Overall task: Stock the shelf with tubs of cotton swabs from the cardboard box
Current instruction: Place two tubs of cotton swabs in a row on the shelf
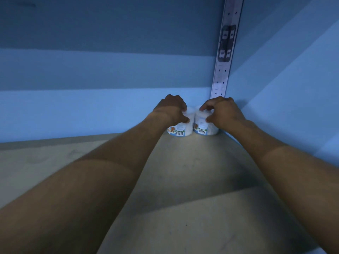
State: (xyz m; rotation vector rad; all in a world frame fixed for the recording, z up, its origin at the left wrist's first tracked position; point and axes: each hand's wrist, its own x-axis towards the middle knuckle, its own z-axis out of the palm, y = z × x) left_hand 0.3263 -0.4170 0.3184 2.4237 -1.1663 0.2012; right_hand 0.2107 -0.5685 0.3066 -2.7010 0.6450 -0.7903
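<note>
Blue back wall (pixel 91 70) and blue side panel (pixel 293 88) enclose the bay; a pale perforated metal upright strip (pixel 222 74) runs down the corner where they meet.

Grey-beige flat shelf board (pixel 174 180) takes up the lower view. Most of its surface carries no stock.

Two bare forearms reach in to the rear right corner. Left hand (pixel 172 111) has its fingers curled over the top of the left small white round plastic tub (pixel 183 128). Right hand (pixel 222 111) grips the right small white round plastic tub (pixel 203 126) the same way, thumb on the near side.

Both tubs stand upright on the shelf board, touching side by side, barcode labels facing out, the right one close to the side panel.

Progress, as a judgement: early. Only these two tubs show on the shelf, not yet released. The cardboard box is out of view, so the remaining count cannot be told.
</note>
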